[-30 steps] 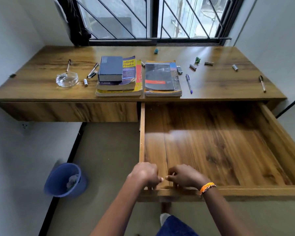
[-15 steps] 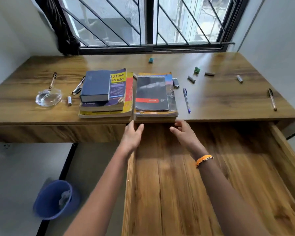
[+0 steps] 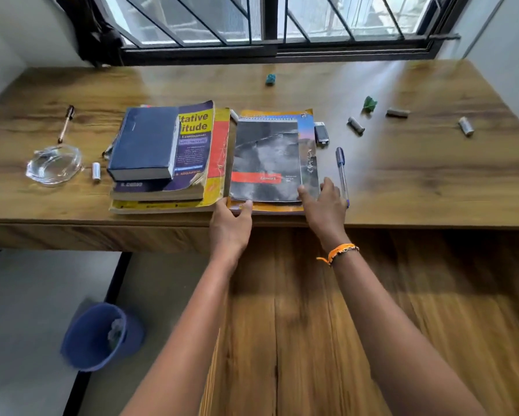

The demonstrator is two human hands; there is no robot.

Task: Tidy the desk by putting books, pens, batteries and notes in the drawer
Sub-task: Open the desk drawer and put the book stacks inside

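Note:
Two stacks of books lie at the front edge of the wooden desk (image 3: 417,175). The left stack (image 3: 145,145) has a dark blue book on top. A black notebook tops the right stack (image 3: 265,157). My left hand (image 3: 229,226) clasps this right stack's near left corner, and my right hand (image 3: 324,208) clasps its near right corner. A blue pen (image 3: 341,172) lies just right of my right hand. Grey batteries (image 3: 356,126) and crumpled green notes (image 3: 369,104) are scattered on the right. Below my arms the open drawer (image 3: 312,325) holds nothing.
A glass ashtray (image 3: 54,165), a small battery (image 3: 96,171) and a brown pen (image 3: 66,124) sit at the desk's left. A small black device (image 3: 321,132) lies beside the right stack. On the floor to the left stands a blue bin (image 3: 99,336). A barred window backs the desk.
Both hands left the drawer's front edge and reached forward over the open drawer. They now touch the right book stack's near corners. My view moved closer to the desk.

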